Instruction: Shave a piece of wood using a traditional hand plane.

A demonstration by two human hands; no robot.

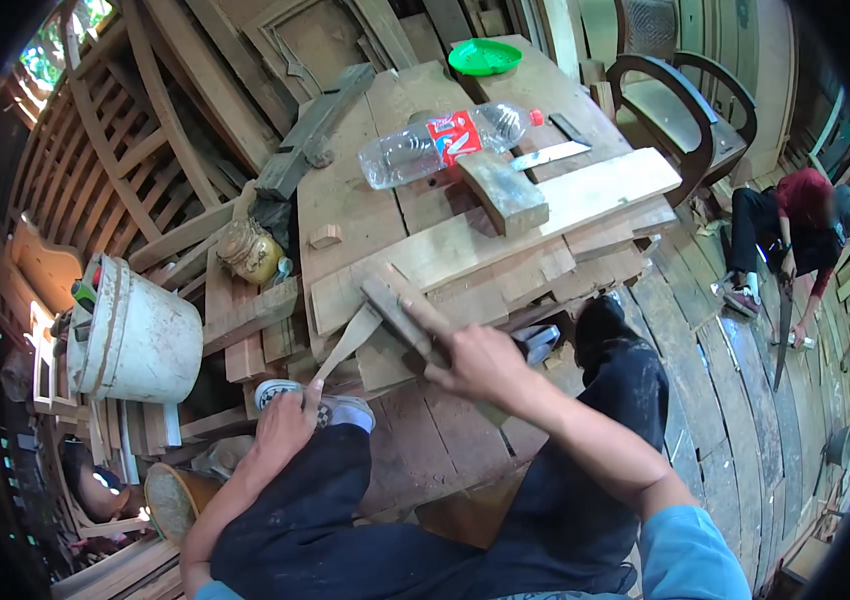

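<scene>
My left hand (pixel 286 433) is closed around the handle end of a flat, pale scraper (pixel 349 344). The scraper widens toward its far end, which meets a narrow brownish bar (pixel 393 312). My right hand (pixel 485 368) grips that bar with the forefinger stretched along it; its exact kind I cannot tell. Both tools are over the near edge of a long light plank (pixel 585 195) lying on the wooden workbench (pixel 345 205). A wooden block (pixel 505 195) rests on the plank. Left of the bench top stands a smeared jar with yellowish contents (pixel 250 250).
On the bench are a clear plastic bottle (pixel 410 155), a green dish (pixel 485 57) and a handsaw-like blade (pixel 550 155). A white bucket (pixel 145 335) stands at left. Stacked boards line the walls. A person (pixel 795 230) crouches at right with a saw, beside an armchair (pixel 680 110).
</scene>
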